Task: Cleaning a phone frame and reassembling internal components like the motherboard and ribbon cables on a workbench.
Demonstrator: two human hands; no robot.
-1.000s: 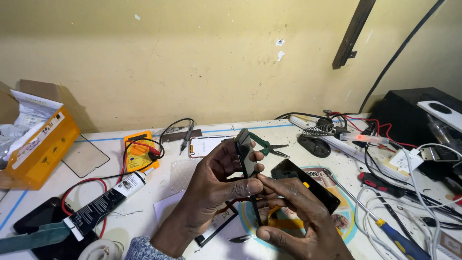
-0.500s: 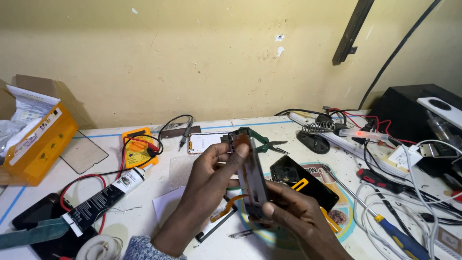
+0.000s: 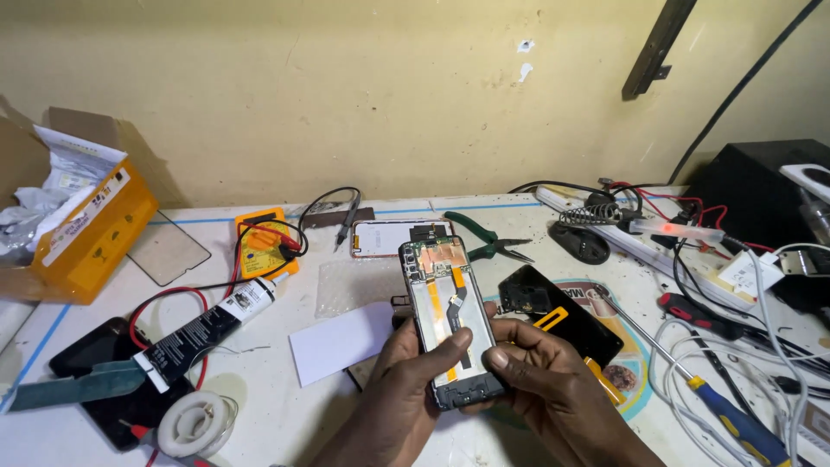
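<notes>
While the left hand (image 3: 406, 372) and right hand (image 3: 540, 380) both grip the opened black smartphone with bare copper and orange ribbon cables (image 3: 451, 320) above the white bench (image 3: 346, 406), at six o'clock from the green pliers (image 3: 484, 238), a thumb slip could likely tear those cables.
</notes>
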